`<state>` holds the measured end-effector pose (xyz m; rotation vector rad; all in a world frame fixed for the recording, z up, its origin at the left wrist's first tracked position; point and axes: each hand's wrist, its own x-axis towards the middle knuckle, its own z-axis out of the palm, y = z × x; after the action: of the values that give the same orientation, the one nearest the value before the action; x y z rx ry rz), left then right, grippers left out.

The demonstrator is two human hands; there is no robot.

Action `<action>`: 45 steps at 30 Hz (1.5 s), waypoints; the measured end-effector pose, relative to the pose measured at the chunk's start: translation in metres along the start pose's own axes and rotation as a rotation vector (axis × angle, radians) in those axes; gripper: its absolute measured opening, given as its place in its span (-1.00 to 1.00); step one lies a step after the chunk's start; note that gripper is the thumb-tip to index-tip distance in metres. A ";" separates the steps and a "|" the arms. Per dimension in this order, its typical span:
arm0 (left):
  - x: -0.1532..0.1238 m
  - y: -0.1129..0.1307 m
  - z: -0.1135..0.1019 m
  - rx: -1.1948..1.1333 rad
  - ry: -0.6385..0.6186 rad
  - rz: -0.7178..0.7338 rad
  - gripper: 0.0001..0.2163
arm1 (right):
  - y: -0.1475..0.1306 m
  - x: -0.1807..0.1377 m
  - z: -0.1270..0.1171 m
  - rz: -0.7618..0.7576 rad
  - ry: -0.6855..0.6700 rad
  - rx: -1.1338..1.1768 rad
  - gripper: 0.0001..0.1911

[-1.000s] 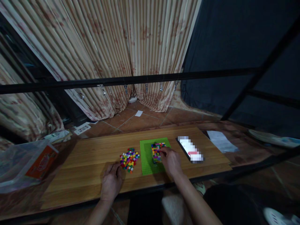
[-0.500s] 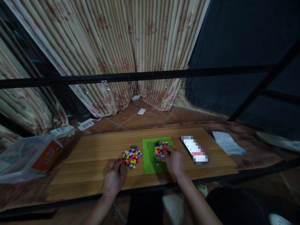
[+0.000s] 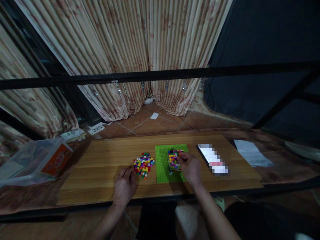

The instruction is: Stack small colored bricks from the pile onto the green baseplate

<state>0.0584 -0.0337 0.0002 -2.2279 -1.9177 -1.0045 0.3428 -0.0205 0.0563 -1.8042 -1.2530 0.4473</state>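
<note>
A small build of many-coloured toy bricks stands on the green studded baseplate. My right hand is at the build's right side, thumb and fingers pinched at its top on what looks like a small brick, mostly hidden by the fingertips. To the left of the plate lies a loose pile of tiny coloured bricks. At the pile's lower left edge rests my left hand, its fingers curled in and closed. What those fingers hold, if anything, cannot be made out.
A phone with a lit, blurred screen lies right of the baseplate on the wooden table. Beyond the table's right end is a white paper sheet. A clear plastic bin with an orange label stands at the left. A dark bar crosses behind.
The whole view has shifted slightly, so everything sits a little further right. Both hands keep nearly the same places, the right at the build and the left by the pile.
</note>
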 end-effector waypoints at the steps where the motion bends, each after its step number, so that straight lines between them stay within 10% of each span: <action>1: 0.000 0.000 0.000 -0.001 -0.003 0.001 -0.77 | 0.000 0.001 0.000 0.014 -0.002 0.013 -0.75; 21: -0.004 0.009 -0.002 -0.003 -0.056 -0.067 -0.77 | -0.002 -0.013 -0.004 0.006 0.075 -0.040 -0.68; 31: -0.003 0.008 -0.003 0.018 -0.063 -0.066 -0.78 | -0.028 -0.097 0.064 -0.342 -0.318 0.072 -0.72; 45: 0.002 -0.011 0.000 0.004 0.019 0.077 -0.76 | -0.041 -0.093 0.102 -0.415 -0.320 -0.208 -0.75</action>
<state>0.0489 -0.0288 -0.0030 -2.2615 -1.8102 -1.0066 0.2076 -0.0522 0.0163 -1.6173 -1.9077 0.3883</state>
